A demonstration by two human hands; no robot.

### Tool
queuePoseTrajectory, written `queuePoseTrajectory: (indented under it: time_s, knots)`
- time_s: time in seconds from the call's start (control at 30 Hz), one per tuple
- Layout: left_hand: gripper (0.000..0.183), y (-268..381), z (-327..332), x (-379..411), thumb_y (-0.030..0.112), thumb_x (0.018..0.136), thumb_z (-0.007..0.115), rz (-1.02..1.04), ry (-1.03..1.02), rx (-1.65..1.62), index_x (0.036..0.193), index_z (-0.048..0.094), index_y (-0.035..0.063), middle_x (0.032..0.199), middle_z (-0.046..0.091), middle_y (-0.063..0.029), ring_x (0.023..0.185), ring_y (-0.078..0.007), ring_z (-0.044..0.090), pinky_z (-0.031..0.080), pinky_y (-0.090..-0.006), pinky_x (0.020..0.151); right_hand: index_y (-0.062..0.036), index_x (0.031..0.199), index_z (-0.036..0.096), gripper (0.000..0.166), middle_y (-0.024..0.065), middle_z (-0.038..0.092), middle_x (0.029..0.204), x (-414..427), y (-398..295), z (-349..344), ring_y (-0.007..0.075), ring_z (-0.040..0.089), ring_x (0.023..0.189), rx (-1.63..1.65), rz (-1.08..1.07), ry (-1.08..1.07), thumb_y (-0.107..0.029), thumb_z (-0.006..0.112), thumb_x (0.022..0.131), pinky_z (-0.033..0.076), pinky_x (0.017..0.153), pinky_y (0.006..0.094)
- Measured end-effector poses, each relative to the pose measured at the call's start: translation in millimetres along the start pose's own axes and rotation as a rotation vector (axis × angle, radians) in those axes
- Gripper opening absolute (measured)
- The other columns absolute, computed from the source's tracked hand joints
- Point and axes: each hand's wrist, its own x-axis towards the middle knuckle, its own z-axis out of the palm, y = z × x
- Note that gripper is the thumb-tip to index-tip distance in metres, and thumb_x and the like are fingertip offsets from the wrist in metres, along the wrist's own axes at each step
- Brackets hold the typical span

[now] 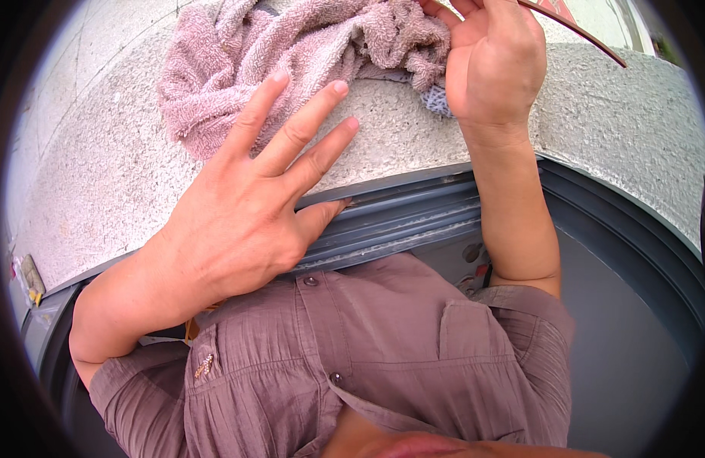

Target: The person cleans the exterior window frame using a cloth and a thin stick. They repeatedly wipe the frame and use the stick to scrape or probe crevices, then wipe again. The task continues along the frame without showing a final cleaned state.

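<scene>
My left hand [244, 209] is palm down with its fingers spread and nothing in its grasp. Its fingertips reach over the near edge of a crumpled pink terry towel [215, 86] and the rough ledge, while the thumb rests on a grey metal sliding-window track [410, 209]. My right hand [495, 68] is turned palm up at the towel's right end, its fingers partly cut off by the top of the view. A thin brown strip [584, 31] extends rightward from beside that hand; whether the hand grips it or the towel is not visible.
A rough whitish ledge [112, 166] lies beyond the track. A dark grey panel [621, 320] lies to the right, bordered by a curved-looking frame [627, 212]. At far left is a small brownish object [32, 275] with clear plastic. Small objects [472, 269] show below the track.
</scene>
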Motion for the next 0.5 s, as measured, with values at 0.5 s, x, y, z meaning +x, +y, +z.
queuePoseTrajectory:
  time_s: [0.5]
  knots:
    - [0.026,-77,-59,-103,0.002,0.087,0.075,-0.208,0.433,0.380,0.113,0.072,0.0053,0.124,0.067,-0.0166,0.124,-0.0338,0.060,0.051,-0.0488,0.103,0.0034,0.103,0.063,0.036,0.0143,0.067,0.100,0,3,5,0.0214,0.064,0.088,0.040,-0.058,0.026,-0.028,0.046,0.107,0.052,0.083,0.0354]
